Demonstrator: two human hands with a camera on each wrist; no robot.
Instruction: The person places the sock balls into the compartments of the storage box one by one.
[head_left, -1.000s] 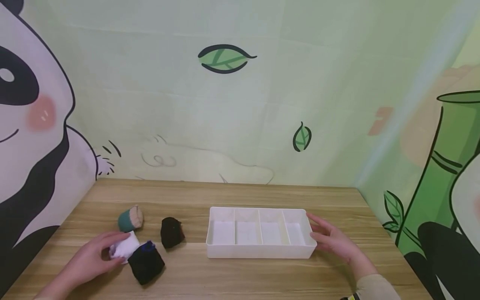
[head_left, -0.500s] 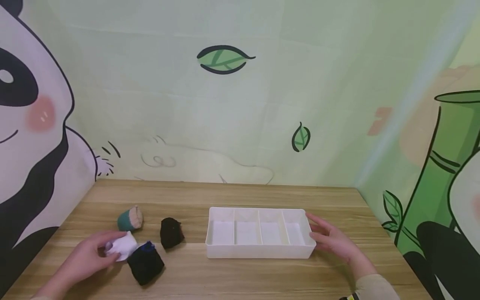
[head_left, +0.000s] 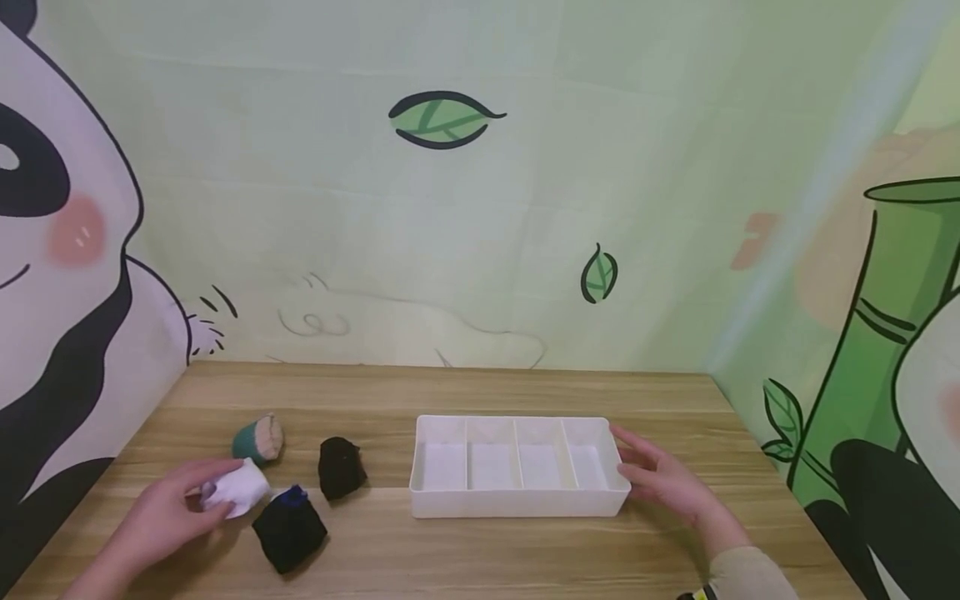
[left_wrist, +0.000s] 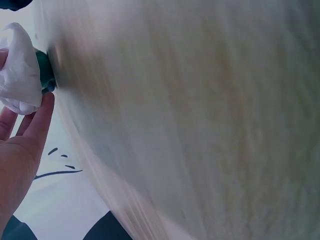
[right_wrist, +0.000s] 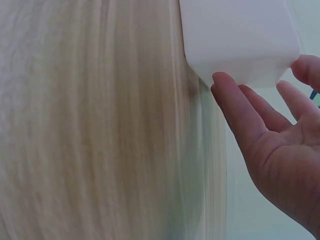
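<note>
Left hand point(head_left: 159, 515): soft white cloth bundle point(head_left: 242, 487) pinched between fingers; slack pinch may let it unfold. Right hand point(head_left: 667, 483): fingers spread, touching end of white plastic four-compartment tray point(head_left: 517, 504); uneven push could skew it.

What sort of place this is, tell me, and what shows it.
Probably an indoor table corner, perhaps in a child-themed room or staged spot: a wood-grain tabletop meets a pale green wall covering bearing a large cartoon panda on the left and bamboo on the right.
</note>
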